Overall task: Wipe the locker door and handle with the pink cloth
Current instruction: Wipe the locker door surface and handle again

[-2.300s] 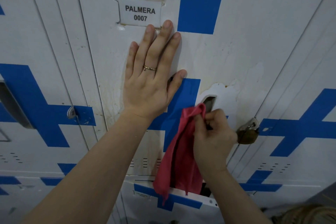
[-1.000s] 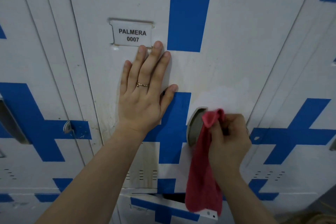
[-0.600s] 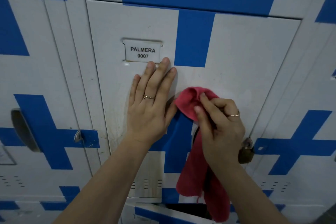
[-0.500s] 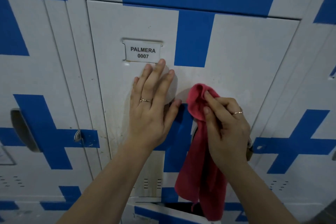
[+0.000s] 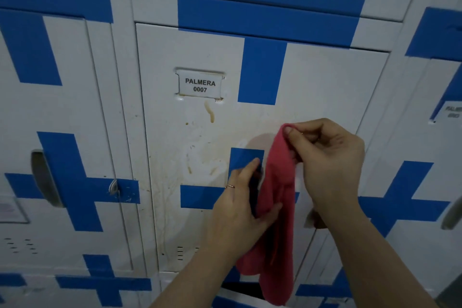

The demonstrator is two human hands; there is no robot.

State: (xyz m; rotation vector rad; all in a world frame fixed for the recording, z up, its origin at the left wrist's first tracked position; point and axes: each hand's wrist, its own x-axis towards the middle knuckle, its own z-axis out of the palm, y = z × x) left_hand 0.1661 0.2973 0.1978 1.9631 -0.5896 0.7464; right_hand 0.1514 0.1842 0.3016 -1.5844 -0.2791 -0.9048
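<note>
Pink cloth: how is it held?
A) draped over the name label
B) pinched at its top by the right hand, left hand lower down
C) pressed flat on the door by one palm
B: the right hand pinches the cloth at its top, the left hand holds it lower down.

Right hand [image 5: 332,167] pinches high; left hand [image 5: 240,210] grips lower.

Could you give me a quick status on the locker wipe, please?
Left hand and right hand both grip pink fabric cloth. White metal locker door stained brown. Nothing blocking.
</note>
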